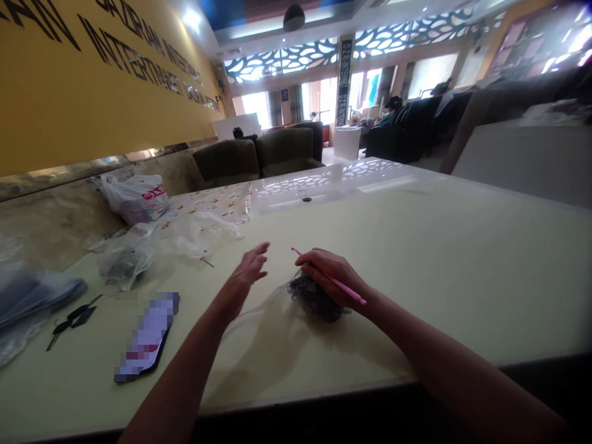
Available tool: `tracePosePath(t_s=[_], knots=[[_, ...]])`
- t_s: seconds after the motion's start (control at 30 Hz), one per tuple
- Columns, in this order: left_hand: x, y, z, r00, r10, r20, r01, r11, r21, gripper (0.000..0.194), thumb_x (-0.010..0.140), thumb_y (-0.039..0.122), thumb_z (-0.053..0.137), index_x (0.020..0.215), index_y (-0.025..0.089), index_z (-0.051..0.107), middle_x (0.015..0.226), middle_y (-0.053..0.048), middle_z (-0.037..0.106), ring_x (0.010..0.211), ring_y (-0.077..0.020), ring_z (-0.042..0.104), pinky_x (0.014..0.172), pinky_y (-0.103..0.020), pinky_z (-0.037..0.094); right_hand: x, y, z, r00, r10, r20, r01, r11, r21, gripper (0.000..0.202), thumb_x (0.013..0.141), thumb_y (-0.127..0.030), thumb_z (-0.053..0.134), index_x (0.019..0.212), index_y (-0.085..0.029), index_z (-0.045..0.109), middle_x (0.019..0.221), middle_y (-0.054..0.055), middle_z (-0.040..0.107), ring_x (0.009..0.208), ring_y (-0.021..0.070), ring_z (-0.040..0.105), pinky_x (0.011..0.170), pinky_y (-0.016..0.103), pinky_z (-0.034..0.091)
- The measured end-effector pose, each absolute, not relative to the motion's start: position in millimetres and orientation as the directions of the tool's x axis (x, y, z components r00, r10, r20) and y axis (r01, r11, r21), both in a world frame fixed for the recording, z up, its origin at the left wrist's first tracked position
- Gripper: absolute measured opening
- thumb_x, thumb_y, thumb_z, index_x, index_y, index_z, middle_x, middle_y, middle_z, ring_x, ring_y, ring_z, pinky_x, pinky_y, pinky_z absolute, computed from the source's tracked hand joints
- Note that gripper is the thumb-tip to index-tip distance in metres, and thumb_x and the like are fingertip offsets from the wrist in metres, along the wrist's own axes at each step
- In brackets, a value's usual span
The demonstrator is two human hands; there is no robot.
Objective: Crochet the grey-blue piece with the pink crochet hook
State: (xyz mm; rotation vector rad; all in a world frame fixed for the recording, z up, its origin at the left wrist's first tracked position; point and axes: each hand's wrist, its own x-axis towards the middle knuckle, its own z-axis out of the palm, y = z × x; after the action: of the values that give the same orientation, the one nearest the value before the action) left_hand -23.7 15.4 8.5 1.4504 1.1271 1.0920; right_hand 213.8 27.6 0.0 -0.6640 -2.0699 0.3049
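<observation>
A pink crochet hook (348, 290) lies across my right hand (330, 269), gripped by the fingers, its tip pointing up and left. Under that same hand sits a dark grey, curly bundle (320, 301) that looks like yarn or thin plastic; whether the fingers also grip it is hidden. From the bundle a pale, thin strip (271, 298) runs left toward my left wrist. My left hand (250, 269) is raised above the table, left of the bundle, fingers apart and nothing visible in them.
A phone (147, 338) and keys (75, 319) lie on the pale table (416, 246) at the left. Clear plastic bags (128, 258) and a white carrier bag (139, 196) stand behind them. Armchairs (283, 150) are past the far edge. A person (391, 114) sits in the background.
</observation>
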Motion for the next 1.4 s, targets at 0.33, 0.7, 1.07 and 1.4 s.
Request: tracePosePath(t_s=[0.33,0.7,1.07,1.4], knots=[[15.6,17.7,15.2,0.315,0.947,-0.058,-0.582,0.241,0.777,0.036,0.098,0.030,0.045,0.130,0.022,0.061,0.140,-0.010,0.052,0.100,-0.0161,0.063,0.069,-0.022,0.056,215.8,34.7,-3.2,-0.405,0.602,0.688,0.332,0.798,-0.503,0.014,0.100,-0.024,0.049,0.105,-0.020,0.061,0.095,0.005,0.069,0.084,0.0150,0.065,0.076,0.026,0.049],[38.5,8.3,17.0,-0.227,0.899,0.376,-0.503,-0.438,0.745,0.014,0.089,0.019,0.057,0.092,0.023,0.070,0.082,0.001,0.066,0.090,-0.0134,0.066,0.113,-0.042,0.040,208.9,25.7,-9.9,-0.254,0.762,0.596,0.298,0.647,-0.702,0.008,0.096,-0.029,0.052,0.092,-0.022,0.051,0.071,-0.005,0.053,0.061,0.0097,0.045,0.060,0.021,0.039],[40.0,3.0,0.1,0.263,0.754,0.601,0.614,-0.612,0.499,0.023,0.095,0.023,0.053,0.111,0.019,0.069,0.116,-0.008,0.072,0.141,-0.0276,0.044,0.123,-0.056,0.005,207.1,25.5,-23.1,-0.232,0.711,0.664,0.193,0.703,-0.685,0.014,0.097,-0.033,0.052,0.106,-0.023,0.051,0.088,-0.001,0.061,0.075,0.0122,0.056,0.070,0.024,0.047],[30.4,7.3,6.0,0.238,0.962,0.130,-0.146,-0.097,0.985,0.069,0.080,0.028,0.074,0.145,0.024,0.051,0.086,0.001,0.059,0.079,-0.0130,0.055,0.077,-0.028,0.044,209.3,23.2,-20.5,-0.223,0.707,0.671,0.187,0.707,-0.682,0.023,0.099,-0.041,0.050,0.104,-0.020,0.059,0.092,0.003,0.064,0.079,0.0141,0.058,0.071,0.026,0.047]])
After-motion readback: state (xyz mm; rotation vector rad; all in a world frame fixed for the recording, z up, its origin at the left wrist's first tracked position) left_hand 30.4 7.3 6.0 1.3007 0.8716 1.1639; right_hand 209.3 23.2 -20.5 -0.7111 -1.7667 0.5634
